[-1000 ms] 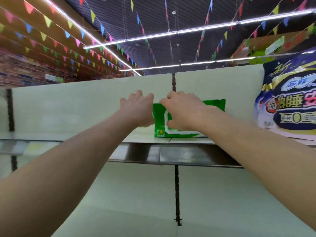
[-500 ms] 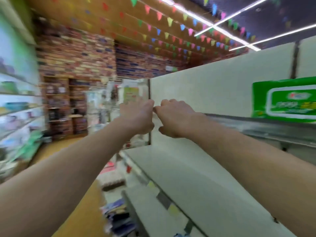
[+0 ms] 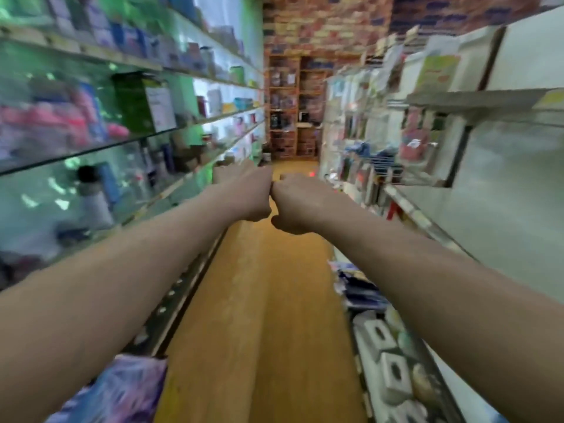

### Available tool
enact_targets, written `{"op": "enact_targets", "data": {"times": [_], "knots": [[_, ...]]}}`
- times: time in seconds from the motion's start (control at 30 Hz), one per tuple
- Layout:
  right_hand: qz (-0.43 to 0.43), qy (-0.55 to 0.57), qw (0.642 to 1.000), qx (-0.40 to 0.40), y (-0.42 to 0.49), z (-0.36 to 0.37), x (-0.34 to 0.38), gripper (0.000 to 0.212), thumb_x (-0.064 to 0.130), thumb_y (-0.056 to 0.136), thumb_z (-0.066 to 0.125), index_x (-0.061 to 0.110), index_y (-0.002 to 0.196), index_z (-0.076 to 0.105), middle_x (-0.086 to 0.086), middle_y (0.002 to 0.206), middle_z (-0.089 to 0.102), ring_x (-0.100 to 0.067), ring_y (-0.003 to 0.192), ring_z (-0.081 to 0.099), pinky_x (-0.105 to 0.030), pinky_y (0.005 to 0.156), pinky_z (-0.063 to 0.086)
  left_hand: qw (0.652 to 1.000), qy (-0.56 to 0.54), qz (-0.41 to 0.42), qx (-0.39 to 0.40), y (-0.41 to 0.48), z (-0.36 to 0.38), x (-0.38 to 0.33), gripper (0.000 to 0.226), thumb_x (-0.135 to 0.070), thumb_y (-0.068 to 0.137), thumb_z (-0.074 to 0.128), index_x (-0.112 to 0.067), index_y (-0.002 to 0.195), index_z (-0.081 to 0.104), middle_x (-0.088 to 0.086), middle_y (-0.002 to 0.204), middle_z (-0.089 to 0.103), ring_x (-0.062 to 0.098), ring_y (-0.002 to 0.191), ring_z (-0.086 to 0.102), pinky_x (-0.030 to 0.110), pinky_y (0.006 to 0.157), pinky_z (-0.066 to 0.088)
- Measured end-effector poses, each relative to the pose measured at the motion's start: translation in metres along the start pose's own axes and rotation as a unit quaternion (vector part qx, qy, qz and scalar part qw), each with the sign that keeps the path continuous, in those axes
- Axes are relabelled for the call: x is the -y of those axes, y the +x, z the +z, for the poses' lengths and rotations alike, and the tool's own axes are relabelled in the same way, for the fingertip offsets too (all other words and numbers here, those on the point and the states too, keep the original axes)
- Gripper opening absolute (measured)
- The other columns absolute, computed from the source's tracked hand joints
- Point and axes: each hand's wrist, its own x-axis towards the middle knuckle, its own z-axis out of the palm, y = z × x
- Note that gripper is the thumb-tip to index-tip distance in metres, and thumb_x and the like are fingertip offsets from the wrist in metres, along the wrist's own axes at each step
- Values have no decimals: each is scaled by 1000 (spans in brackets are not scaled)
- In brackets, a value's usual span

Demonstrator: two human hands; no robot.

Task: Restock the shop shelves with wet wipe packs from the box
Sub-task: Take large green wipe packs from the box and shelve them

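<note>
— Wood-plank floor point(image 3: 259, 300), orange and matte; glossy shelves point(image 3: 137, 138) on the left, pale metal shelves point(image 3: 488, 99) on the right, brick wall point(image 3: 320, 25) behind. Hands?
— Knuckles touching: left hand point(image 3: 244, 193), right hand point(image 3: 300, 204). Right fingers curled in, empty; left fingers too blurred to tell. Position of the wipe packs: cannot tell, shelf goods smeared.

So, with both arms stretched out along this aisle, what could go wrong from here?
1. The left hand appears close to the glass shelves of bottles; a sideways sweep might knock some down.
2. Packs stick out low on the right of the wooden floor; a foot could catch them.
3. The right hand and the left hold nothing, and no box or wipes are in view; restocking may stall.
</note>
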Motion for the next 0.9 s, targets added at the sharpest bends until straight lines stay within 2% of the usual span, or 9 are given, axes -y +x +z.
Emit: {"op": "enact_targets", "data": {"times": [0.13,0.33,0.43,0.6,0.7,0.8,0.9], "knots": [[-62,47,996,36,21,23,85,42,28,93,59,14,131,47,-10,131,46,-30,120,44,-37,84,39,996,9,-70,45,-52,27,76,40,-35,84,66,-26,119,50,6,119,52,28,111,53,44,83,41],[-121,76,987,70,36,41,195,50,28,91,59,18,138,43,-11,134,45,-32,121,45,-42,95,42,984,32,-133,113,-121,50,167,42,-32,88,59,-23,127,45,10,129,46,33,119,50,46,93,39],[-140,88,983,74,36,48,238,47,26,91,57,16,135,45,-12,131,47,-31,118,46,-41,91,43,977,41,-156,140,-150,62,206,47,-34,88,60,-23,130,43,10,133,45,32,122,48,43,93,39],[-171,102,976,92,38,66,300,41,23,93,53,16,133,48,-9,130,49,-28,116,48,-34,78,38,966,39,-190,171,-196,89,262,42,-32,87,61,-22,124,46,8,133,47,31,120,50,39,87,39],[-184,115,969,118,36,80,329,40,25,94,51,14,132,46,-10,131,47,-29,117,47,-36,84,41,960,17,-205,188,-215,112,285,42,-31,88,60,-22,126,46,7,130,48,30,118,51,39,89,39],[-192,111,964,149,33,105,355,35,26,92,54,13,125,51,-11,125,49,-32,111,51,-39,84,45,951,-10,-216,219,-232,145,300,39,-36,87,60,-22,121,50,8,124,51,31,113,54,38,85,42],[-206,110,954,188,29,133,374,40,26,91,57,13,129,50,-12,128,49,-32,116,50,-38,89,44,936,-36,-239,254,-251,181,309,37,-43,88,58,-22,117,53,8,123,53,30,113,54,40,85,43]]}}
